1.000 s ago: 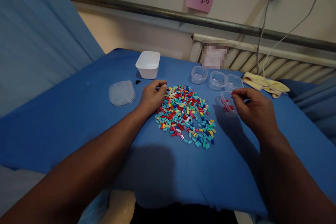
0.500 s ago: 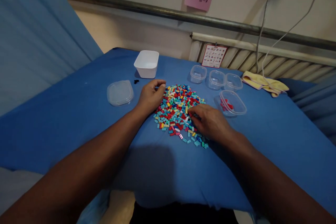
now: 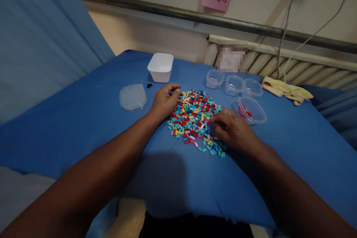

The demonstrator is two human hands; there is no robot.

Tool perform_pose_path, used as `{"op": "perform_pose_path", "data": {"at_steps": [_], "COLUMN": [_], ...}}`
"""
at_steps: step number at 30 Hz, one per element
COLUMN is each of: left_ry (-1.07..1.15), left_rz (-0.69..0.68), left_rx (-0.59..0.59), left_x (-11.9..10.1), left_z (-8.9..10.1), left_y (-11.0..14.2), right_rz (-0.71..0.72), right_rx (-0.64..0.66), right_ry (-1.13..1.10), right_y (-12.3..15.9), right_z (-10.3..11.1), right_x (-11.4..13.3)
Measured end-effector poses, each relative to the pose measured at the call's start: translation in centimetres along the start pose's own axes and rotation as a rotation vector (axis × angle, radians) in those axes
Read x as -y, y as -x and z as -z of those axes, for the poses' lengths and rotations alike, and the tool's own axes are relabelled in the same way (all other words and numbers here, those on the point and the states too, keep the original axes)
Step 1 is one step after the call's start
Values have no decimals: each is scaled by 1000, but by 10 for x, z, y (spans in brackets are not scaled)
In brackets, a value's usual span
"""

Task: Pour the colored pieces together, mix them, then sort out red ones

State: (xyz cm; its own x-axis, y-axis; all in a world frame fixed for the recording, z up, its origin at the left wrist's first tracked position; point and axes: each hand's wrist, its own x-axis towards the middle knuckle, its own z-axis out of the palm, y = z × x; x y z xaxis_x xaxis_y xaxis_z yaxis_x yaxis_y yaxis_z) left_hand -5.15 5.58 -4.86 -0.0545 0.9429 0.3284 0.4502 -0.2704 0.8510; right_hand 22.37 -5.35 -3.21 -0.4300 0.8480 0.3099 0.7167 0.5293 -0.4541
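A heap of small multicoloured building bricks [image 3: 192, 113] lies spread on the blue cloth. At the heap's upper left edge rests my left hand [image 3: 166, 100], loosely curved, with a gap between thumb and forefinger and nothing visible in it. My right hand [image 3: 235, 128] is over the right side of the heap, thumb and forefinger pinched on a small pinkish-red brick [image 3: 208, 122], partly hidden by the fingertips. Just beyond that hand, a clear plastic container [image 3: 258, 113] holds several red bricks [image 3: 244, 112].
Behind the heap stand a white tub [image 3: 161, 67] and three clear containers [image 3: 214, 81]. A clear lid [image 3: 133, 97] and small black pieces [image 3: 149, 85] lie at left. A yellow cloth [image 3: 288, 90] is at right, near the radiator [image 3: 267, 67] and a hanging cord [image 3: 281, 41].
The whole view has shifted slightly, so things appear further right. My right hand has drawn back a little to the right, with the pinkish-red brick at its fingertips. My left hand stays put.
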Motion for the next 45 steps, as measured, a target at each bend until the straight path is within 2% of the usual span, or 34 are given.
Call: {"op": "perform_pose_path", "data": {"at_steps": [4, 10, 17, 20, 23, 26, 30, 34, 38, 42, 45], "left_ry": [-21, -18, -13, 1, -12, -13, -12, -23, -18, -3, 0], "left_rz": [-21, -34, -25, -16, 4, -5, 3, -13, -13, -4, 10], "left_rx": [6, 2, 9, 6, 13, 11, 19, 12, 14, 16, 15], "left_x": [3, 0, -1, -2, -2, -3, -2, -1, 0, 2, 3], "left_z": [-1, -1, 0, 0, 0, 0, 0, 0, 0, -1, -1], "left_y": [-1, 1, 1, 1, 2, 2, 1, 2, 1, 1, 0], "right_rz": [92, 224, 193, 172, 87, 31, 100, 124, 110, 97, 47], "right_rx": [-56, 82, 136, 63, -22, -50, 0, 102, 100, 54, -118], "right_ry": [-112, -15, 77, 15, 26, 45, 8, 107, 92, 46, 109], "right_y": [-8, -19, -15, -12, -9, -6, -8, -13, -14, -10, -3], "right_z": [-8, -24, -22, -17, -11, -7, -11, -17, -20, -6, 20], "right_x": [16, 27, 23, 21, 12, 5, 10, 17, 15, 15, 9]}}
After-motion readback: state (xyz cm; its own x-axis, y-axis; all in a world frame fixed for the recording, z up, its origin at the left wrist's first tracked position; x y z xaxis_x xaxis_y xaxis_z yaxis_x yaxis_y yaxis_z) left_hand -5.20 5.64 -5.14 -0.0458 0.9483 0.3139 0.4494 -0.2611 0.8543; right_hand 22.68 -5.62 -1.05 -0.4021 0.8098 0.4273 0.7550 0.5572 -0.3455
